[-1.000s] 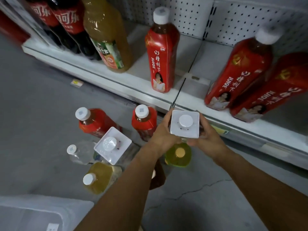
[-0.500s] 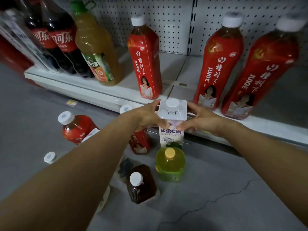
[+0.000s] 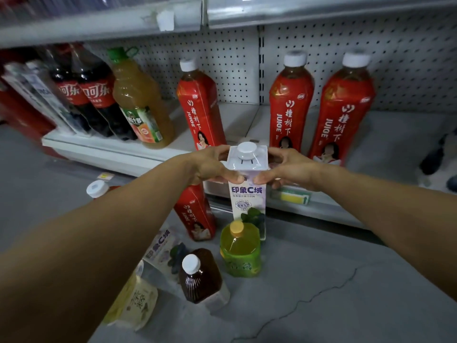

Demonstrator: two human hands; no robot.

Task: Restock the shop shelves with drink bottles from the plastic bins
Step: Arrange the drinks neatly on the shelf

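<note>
Seen from the head camera, the square bottle (image 3: pixel 248 191) is a tall, straight-sided white container with a flat stepped shoulder, a round white cap and a glossy lilac label printed with dark berries. It stands upright just in front of the shelf's (image 3: pixel 111 154) front edge; its base is hidden behind a squat green-tea bottle (image 3: pixel 241 251) with a yellow cap. The left hand (image 3: pixel 210 164) and right hand (image 3: pixel 289 169) reach forward with arms outstretched. Each grip pinches the bottle under its shoulder, thumb pressed on the front face and fingers curled round the sides. Three slim red juice bottles (image 3: pixel 290 102) with white caps stand on the white metal shelf, with cola bottles (image 3: pixel 94 95) and a cloudy yellow juice bottle (image 3: pixel 141 105) at the left, against a perforated back panel (image 3: pixel 235 58). The grey floor (image 3: pixel 321 280) is smooth and cracked. On it stand a dark ribbed tea bottle (image 3: pixel 200 278) and another red bottle (image 3: pixel 196 214).
</note>
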